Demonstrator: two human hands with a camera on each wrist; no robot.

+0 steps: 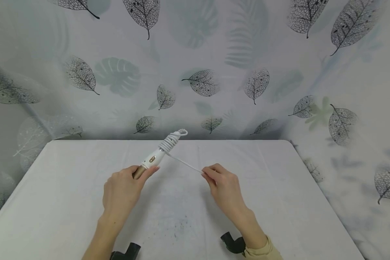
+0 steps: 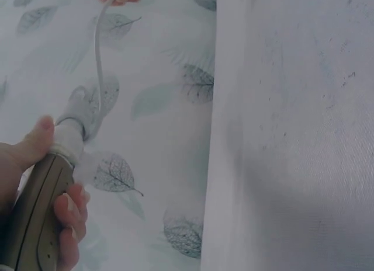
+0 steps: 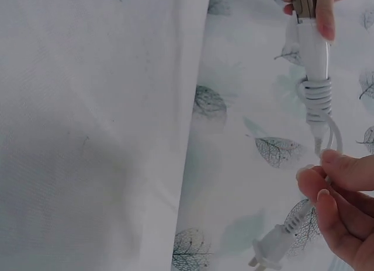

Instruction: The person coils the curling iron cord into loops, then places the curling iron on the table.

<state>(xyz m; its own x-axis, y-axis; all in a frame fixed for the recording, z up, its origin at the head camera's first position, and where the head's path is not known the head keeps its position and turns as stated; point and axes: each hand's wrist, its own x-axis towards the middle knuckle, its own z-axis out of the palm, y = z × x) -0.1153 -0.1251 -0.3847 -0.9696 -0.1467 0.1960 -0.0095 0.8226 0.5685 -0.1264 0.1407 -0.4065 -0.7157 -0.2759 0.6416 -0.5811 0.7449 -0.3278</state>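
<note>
My left hand (image 1: 121,190) grips a hair straightener (image 1: 153,158) by its brown-gold end, fingers curled round it and the thumb along its side. The white handle points up and away, with white cord (image 1: 169,142) wound round it in several coils. From the coils a length of cord runs taut to my right hand (image 1: 225,186), which pinches it between thumb and fingertips. In the right wrist view the white plug (image 3: 274,247) hangs just past the right fingers. In the left wrist view the brown body (image 2: 36,215) shows long seams along it.
Below both hands stretches a white table (image 1: 263,202) with dark specks near its middle. A leaf-patterned curtain (image 1: 195,54) surrounds its far edge and sides. Black curved pieces (image 1: 233,243) sit by both wrists.
</note>
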